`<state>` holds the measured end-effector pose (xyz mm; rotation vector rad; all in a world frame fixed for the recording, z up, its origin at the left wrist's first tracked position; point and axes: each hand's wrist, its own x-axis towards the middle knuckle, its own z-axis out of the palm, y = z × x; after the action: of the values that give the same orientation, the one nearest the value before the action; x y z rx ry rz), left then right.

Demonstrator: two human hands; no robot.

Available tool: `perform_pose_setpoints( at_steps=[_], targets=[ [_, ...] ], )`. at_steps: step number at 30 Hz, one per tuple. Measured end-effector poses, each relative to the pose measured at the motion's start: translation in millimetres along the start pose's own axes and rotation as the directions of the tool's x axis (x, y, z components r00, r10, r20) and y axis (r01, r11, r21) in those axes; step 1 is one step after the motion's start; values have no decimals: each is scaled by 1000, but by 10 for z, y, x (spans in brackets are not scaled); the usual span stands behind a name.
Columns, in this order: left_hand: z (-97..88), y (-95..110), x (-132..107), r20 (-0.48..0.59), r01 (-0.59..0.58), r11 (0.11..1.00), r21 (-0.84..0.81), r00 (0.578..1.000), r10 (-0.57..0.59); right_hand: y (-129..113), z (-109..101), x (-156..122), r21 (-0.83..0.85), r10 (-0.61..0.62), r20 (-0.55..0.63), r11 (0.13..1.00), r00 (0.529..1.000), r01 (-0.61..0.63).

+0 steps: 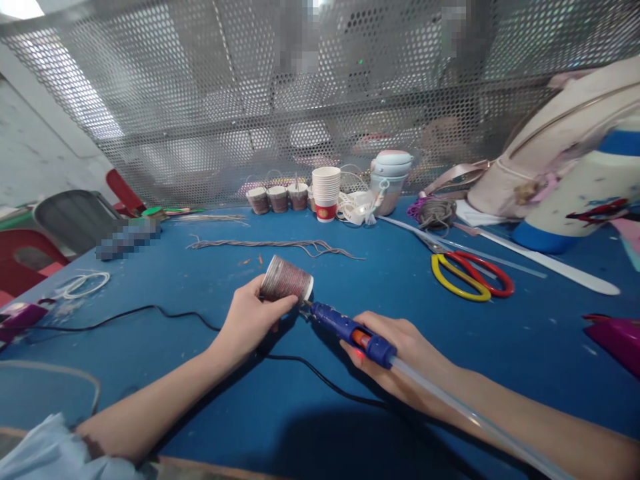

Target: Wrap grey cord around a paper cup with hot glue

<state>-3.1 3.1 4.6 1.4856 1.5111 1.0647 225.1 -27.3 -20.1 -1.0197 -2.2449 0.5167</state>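
Note:
My left hand (255, 310) grips a small paper cup (286, 280) wrapped in grey-brown cord, tilted on its side with its white rim to the right. In my right hand (395, 340) is a blue hot glue gun (345, 327), its nozzle at the cup's rim; whether it touches I cannot tell. A long clear glue stick (450, 400) runs out of the gun's back, and a small red light glows by my fingers. Beyond the cup, strands of grey cord (270, 245) lie across the blue table (190, 373).
Several cord-wrapped cups (278, 199), a stack of white paper cups (326, 193) and a light blue bottle (389, 180) stand by the mesh panel (200, 133). Scissors (473, 275), grey yarn (437, 215) and a large glue bottle (575, 193) are at right. A black cable (320, 377) crosses beneath my hands.

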Motion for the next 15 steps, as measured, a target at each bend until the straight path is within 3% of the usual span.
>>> perform_pose_setpoints(
  at_steps=[6, 12, 15],
  targets=[
    [4, 5, -10, -9, 10, 1000, -5, 1000, -10, -4, -13, 3, -2, 8, -84, 1000, 996, -8],
    [-13, -8, -11, -1, -7, 1000, -2, 1000, 7, 4, 3, -18, 17, 5, -6, 1000, 1000, -5],
    [-17, -9, -11, -1, -4, 1000, 4, 1000, 4, 8, 1, -21, 3, 2, -25, 1000, 1000, -2]
  ],
)
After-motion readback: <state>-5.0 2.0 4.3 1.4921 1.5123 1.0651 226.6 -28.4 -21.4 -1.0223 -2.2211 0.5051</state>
